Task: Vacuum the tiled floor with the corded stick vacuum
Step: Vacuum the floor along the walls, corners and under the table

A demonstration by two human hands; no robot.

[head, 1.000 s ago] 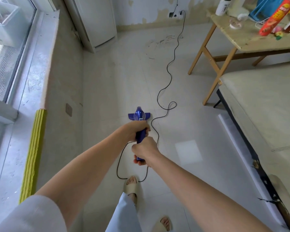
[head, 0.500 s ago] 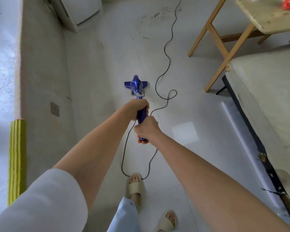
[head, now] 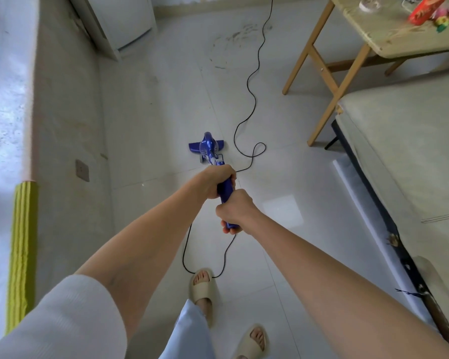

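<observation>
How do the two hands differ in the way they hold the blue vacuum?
The left hand grips the vacuum higher up the handle, nearer the floor head; the right hand grips the handle's end, nearer the body. The left arm wears a white sleeve pushed up; the right arm shows none. Both hands wrap their fingers round the same handle.

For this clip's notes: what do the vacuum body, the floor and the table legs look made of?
Vacuum: glossy blue plastic, judging by its moulded shape and highlights. Floor: pale glazed tile, with grout lines and a bright window reflection. Table legs: light unpainted wood, probably pine or similar, with an even yellowish tone and squared edges.
</observation>
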